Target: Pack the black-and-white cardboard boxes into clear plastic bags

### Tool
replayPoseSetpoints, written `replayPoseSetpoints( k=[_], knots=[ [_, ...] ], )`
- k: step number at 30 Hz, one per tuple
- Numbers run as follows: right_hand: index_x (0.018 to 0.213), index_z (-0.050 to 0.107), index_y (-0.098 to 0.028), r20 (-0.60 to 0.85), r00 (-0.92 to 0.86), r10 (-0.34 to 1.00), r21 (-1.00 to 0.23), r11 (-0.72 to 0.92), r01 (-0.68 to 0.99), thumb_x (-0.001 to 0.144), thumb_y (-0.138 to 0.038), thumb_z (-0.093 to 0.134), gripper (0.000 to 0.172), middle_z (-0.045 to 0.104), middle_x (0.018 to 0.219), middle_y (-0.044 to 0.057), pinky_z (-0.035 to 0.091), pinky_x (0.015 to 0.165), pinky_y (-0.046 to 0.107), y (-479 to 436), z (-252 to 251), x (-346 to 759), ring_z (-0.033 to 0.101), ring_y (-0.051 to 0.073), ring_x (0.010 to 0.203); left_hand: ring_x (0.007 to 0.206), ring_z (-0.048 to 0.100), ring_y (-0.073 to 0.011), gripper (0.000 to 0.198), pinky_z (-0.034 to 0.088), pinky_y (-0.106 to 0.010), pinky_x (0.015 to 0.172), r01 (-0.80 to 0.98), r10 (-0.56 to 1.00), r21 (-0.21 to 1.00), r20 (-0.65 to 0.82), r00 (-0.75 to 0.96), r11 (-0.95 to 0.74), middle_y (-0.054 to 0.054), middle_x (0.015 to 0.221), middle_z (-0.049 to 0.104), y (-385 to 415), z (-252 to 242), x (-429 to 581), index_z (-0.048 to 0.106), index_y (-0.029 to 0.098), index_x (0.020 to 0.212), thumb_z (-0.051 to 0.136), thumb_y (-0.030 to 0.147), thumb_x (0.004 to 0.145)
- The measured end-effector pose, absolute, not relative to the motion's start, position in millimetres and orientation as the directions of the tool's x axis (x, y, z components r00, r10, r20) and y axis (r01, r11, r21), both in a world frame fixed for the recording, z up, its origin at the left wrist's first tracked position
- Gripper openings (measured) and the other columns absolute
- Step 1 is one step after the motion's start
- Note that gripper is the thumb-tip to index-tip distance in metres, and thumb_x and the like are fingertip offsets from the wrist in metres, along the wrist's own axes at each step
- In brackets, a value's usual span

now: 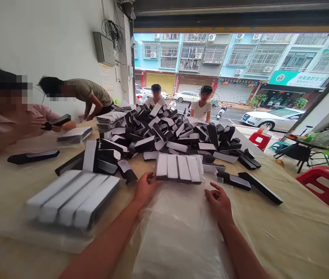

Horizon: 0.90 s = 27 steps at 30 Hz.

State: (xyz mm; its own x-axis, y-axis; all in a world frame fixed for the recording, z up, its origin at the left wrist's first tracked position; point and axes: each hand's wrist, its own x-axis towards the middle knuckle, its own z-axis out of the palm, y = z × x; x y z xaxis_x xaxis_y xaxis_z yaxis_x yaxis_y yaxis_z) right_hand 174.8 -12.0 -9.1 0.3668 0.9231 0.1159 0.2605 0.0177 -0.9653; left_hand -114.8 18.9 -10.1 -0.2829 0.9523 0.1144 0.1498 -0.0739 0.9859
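Note:
My left hand (146, 189) rests on a clear plastic sheet (178, 236), its fingertips just short of the lower left corner of a row of four white-topped black boxes (178, 169). My right hand (218, 204) lies on the same sheet with its fingers apart, below the row's right end. Neither hand holds a box. Beyond the row rises a heaped pile of black boxes with white strips (164, 131). A wrapped block of similar boxes (73, 199) lies to my left on a beige table cover (295, 217).
A seated person at the left holds a black box (60, 119). Another person (90, 95) leans over the far table end, and two more stand beyond the pile. Loose boxes lie around the table. Red stools (319, 185) stand right, before the open shopfront and street.

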Motion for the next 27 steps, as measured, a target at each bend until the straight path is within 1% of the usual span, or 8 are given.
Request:
replayPoseSetpoints(
  k=[7,10,12,15,19,22,25,27],
  knots=[
    [0.108,0.059,-0.019,0.097,0.449,0.888,-0.985,0.021,0.173,0.061,-0.055,0.070,0.060,0.063,0.068,-0.001,0.047,0.062,0.031,-11,-6,172,0.061,0.020,0.066,0.076,0.067,-0.0186,0.041,0.054,-0.032,0.074,0.126,0.935,0.989,0.111,-0.336,-0.072,-0.006,0.091,0.071,27,-17,-117,0.064,0.017,0.096,0.080,0.030,0.061],
    [0.102,0.055,-0.023,0.037,0.414,0.910,-0.995,-0.005,0.099,0.059,-0.056,0.074,0.058,0.065,0.075,0.000,0.050,0.064,0.032,-13,-2,174,0.063,0.020,0.068,0.073,0.067,-0.0166,0.038,0.053,-0.030,0.070,0.128,0.923,0.989,0.120,-0.366,-0.078,-0.006,0.092,0.070,28,-21,-117,0.060,0.018,0.094,0.077,0.031,0.063],
    [0.099,0.050,-0.026,-0.064,0.319,0.946,-0.995,-0.084,0.048,0.060,-0.060,0.075,0.057,0.065,0.079,-0.001,0.048,0.058,0.030,-17,2,179,0.064,0.019,0.064,0.071,0.066,-0.0158,0.035,0.052,-0.028,0.067,0.134,0.918,0.987,0.131,-0.375,-0.086,-0.005,0.091,0.069,28,-23,-117,0.057,0.019,0.089,0.076,0.033,0.064],
    [0.097,0.044,-0.028,-0.205,0.097,0.974,-0.977,-0.210,0.048,0.063,-0.065,0.075,0.059,0.063,0.078,-0.004,0.042,0.049,0.026,-24,9,191,0.058,0.015,0.055,0.070,0.065,-0.0158,0.027,0.051,-0.027,0.065,0.145,0.926,0.984,0.151,-0.346,-0.106,-0.003,0.084,0.069,27,-25,-118,0.055,0.021,0.076,0.073,0.037,0.065],
    [0.090,0.053,-0.025,-0.154,-0.137,0.979,-0.982,-0.136,0.133,0.056,-0.058,0.085,0.057,0.061,0.075,-0.004,0.044,0.055,0.024,-29,8,203,0.056,0.014,0.062,0.073,0.065,-0.0179,0.020,0.052,-0.030,0.071,0.164,0.948,0.977,0.177,-0.266,-0.136,0.000,0.075,0.070,26,-23,-118,0.058,0.021,0.065,0.071,0.036,0.065],
    [0.098,0.066,-0.022,-0.129,-0.128,0.983,-0.982,-0.109,0.153,0.056,-0.053,0.087,0.056,0.068,0.086,0.001,0.050,0.065,0.027,-29,0,205,0.061,0.017,0.075,0.086,0.069,-0.0217,0.012,0.053,-0.035,0.084,0.180,0.961,0.972,0.187,-0.205,-0.150,-0.003,0.086,0.075,23,-19,-117,0.070,0.021,0.074,0.070,0.030,0.066],
    [0.117,0.066,-0.024,-0.129,-0.086,0.988,-0.990,-0.123,0.073,0.060,-0.047,0.087,0.065,0.070,0.108,0.006,0.053,0.076,0.032,-28,-7,206,0.065,0.021,0.088,0.106,0.067,-0.0250,0.024,0.050,-0.038,0.097,0.180,0.972,0.971,0.186,-0.147,-0.158,-0.007,0.112,0.074,20,-16,-114,0.076,0.021,0.088,0.070,0.025,0.066],
    [0.121,0.065,-0.025,-0.112,-0.075,0.991,-0.993,-0.109,0.034,0.059,-0.046,0.088,0.069,0.069,0.114,0.006,0.054,0.077,0.032,-26,-9,207,0.066,0.021,0.090,0.122,0.060,-0.0276,0.038,0.043,-0.040,0.108,0.173,0.976,0.969,0.196,-0.092,-0.178,-0.010,0.130,0.067,20,-16,-113,0.076,0.020,0.101,0.073,0.023,0.063]
  ],
)
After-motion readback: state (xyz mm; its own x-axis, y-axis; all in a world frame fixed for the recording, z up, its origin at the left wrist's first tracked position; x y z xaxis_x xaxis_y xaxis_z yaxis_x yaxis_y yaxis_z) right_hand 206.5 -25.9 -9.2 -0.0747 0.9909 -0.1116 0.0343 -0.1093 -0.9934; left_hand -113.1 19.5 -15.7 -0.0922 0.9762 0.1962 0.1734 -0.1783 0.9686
